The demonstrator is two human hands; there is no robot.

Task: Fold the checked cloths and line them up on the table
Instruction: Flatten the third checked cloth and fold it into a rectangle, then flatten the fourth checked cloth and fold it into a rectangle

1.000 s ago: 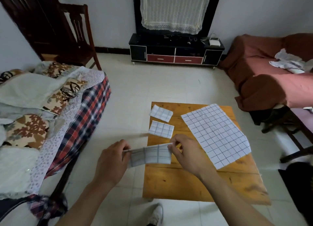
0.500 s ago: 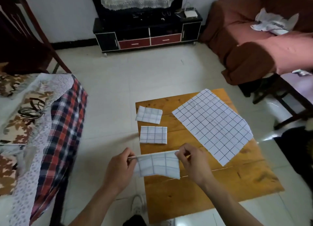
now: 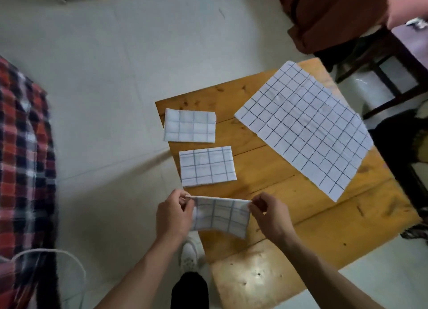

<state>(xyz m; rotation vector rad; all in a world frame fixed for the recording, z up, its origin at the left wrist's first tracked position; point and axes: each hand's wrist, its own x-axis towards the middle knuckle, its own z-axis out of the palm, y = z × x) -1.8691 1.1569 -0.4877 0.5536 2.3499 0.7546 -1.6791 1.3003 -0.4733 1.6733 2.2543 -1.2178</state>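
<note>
The left hand point(image 3: 174, 213) and the right hand point(image 3: 271, 213) each pinch a top corner of a folded checked cloth point(image 3: 221, 215), which hangs between them above the near left edge of the wooden table point(image 3: 301, 216). Two more folded cloths lie flat along the table's left side, one point(image 3: 207, 166) just beyond the held cloth and another point(image 3: 190, 128) farther back. A large unfolded checked cloth point(image 3: 303, 128) lies spread at an angle across the table's right side, its far edge overhanging.
</note>
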